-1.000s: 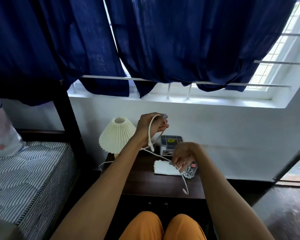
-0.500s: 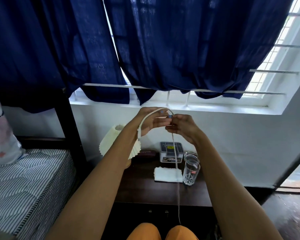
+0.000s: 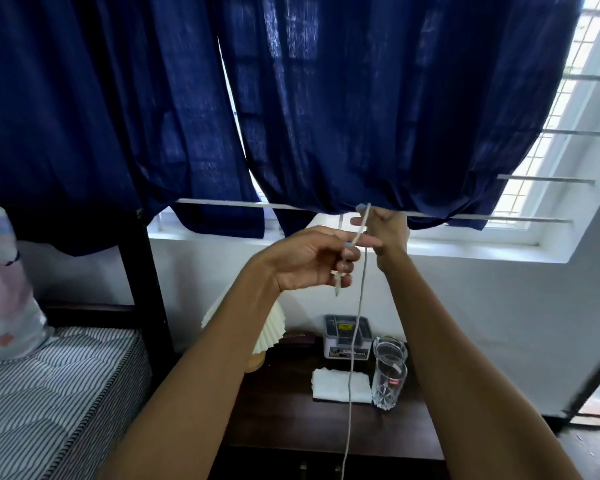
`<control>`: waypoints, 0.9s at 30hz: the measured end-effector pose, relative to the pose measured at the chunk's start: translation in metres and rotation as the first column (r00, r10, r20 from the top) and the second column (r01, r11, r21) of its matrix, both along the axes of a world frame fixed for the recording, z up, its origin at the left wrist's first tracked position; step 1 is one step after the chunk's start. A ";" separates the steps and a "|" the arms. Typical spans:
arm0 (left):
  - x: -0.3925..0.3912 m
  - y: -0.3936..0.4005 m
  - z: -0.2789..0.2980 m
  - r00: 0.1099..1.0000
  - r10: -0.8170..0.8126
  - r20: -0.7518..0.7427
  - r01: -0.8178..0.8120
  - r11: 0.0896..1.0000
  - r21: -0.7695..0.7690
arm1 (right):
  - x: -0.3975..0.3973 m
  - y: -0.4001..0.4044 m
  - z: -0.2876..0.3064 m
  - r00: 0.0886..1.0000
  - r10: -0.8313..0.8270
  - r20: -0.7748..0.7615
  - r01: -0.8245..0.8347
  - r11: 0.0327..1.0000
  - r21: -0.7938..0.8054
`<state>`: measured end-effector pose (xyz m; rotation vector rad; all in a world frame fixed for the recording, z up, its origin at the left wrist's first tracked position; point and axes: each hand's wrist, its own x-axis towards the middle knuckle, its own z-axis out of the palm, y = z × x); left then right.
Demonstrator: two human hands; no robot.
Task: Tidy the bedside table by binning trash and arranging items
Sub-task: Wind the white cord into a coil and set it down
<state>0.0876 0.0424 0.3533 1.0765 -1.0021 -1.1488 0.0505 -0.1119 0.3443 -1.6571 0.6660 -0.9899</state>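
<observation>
Big dark blue curtains (image 3: 378, 109) hang over the window (image 3: 568, 161) and fill the top of the view. On the left side is a bed with a striped mattress (image 3: 56, 386), and a pillow (image 3: 4, 289) leans at its head. In front of the person is a dark wooden bedside table (image 3: 291, 424). A cream lamp with a folded shade (image 3: 267, 330) stands on its back left part, partly hidden by the left arm. A small grey box (image 3: 347, 336) sits at the back of the table by the wall, and a dark flat thing lies just left of it. A folded white cloth (image 3: 338, 384) lies in front of the box. Two clear glasses (image 3: 388, 372) stand just right of the cloth, one behind the other. Both hands are held up high above the table. The left hand (image 3: 309, 259) has its fingers curled and pinches one end of a thin white cable (image 3: 355, 341), with the plug poking out below the fingers. The right hand (image 3: 390, 230) is a bit higher and grips the cable too. From the right hand the cable hangs straight down in front of the box and the cloth, past the front edge of the table.
</observation>
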 end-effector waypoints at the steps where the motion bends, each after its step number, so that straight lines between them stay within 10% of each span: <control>1: -0.006 -0.003 0.004 0.999 -0.029 -0.026 0.028 0.999 -0.035 | 0.000 0.003 0.004 1.000 -0.008 0.012 0.008 1.000 0.024; 11: 0.002 -0.053 0.046 0.825 0.521 -0.220 -0.561 0.802 -0.204 | -0.003 0.041 -0.011 0.829 0.157 -0.537 -0.206 0.978 -0.033; 18: 0.031 -0.059 0.014 0.643 0.755 0.131 -0.720 0.654 -0.232 | -0.030 0.047 0.016 0.798 0.337 -0.500 -0.376 0.926 0.025; 27: 0.035 -0.036 0.014 0.859 0.479 0.180 -0.477 0.877 -0.058 | -0.046 0.035 0.048 0.942 0.126 -0.310 -0.271 0.832 -0.483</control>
